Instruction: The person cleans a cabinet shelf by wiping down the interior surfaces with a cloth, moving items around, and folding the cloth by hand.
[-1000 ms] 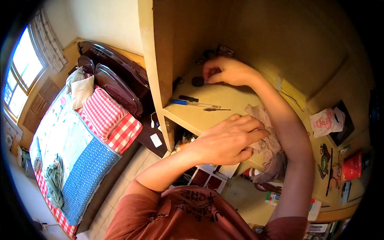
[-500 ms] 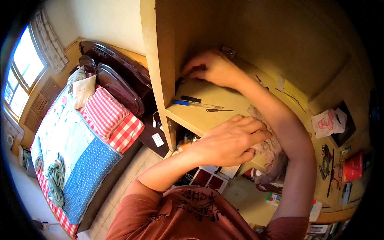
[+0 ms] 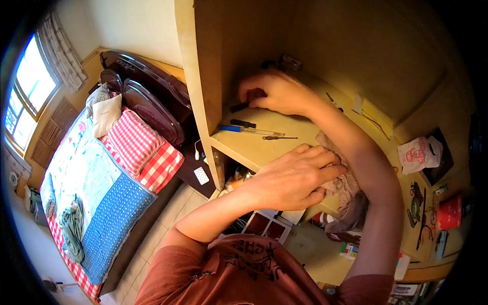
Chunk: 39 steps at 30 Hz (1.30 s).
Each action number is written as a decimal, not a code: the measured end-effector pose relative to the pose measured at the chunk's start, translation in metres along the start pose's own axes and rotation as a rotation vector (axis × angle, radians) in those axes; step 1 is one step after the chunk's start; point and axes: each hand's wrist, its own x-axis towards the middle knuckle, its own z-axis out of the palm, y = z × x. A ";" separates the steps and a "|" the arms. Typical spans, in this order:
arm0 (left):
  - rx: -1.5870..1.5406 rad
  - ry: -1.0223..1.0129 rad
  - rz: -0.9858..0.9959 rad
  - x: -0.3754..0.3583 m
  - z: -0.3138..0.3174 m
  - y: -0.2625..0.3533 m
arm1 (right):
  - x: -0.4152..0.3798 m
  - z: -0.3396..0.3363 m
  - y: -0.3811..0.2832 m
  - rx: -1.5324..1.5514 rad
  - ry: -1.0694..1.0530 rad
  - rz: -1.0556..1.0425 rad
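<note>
Reaching into the shelf corner, my right hand [image 3: 277, 94] is curled with its fingertips around a small dark object [image 3: 239, 107], mostly hidden by the fingers. My left hand [image 3: 300, 178] is closed on a crumpled, pale brownish cloth [image 3: 348, 193] at the shelf's front, under my right forearm. Between the hands lie a short black piece [image 3: 243, 123], a clear pen with a blue cap [image 3: 249, 130] and a thin, dark metal pick-like tool [image 3: 279, 138]. All three rest on the yellowish shelf [image 3: 300, 127].
An upright panel [image 3: 195, 96] borders the shelf on the left. A small box-like item [image 3: 291, 62] sits at the back. To the right are a printed plastic bag [image 3: 419, 154], a red container [image 3: 450, 211] and loose small items. A bed [image 3: 122, 213] stands beyond the panel.
My right hand has shifted slightly right, away from the side panel, and the dark object shows beneath its fingers. My left hand and the cloth stay almost in place.
</note>
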 end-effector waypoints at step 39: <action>0.010 0.016 0.006 -0.001 -0.001 0.001 | -0.008 -0.009 -0.009 0.191 0.002 0.016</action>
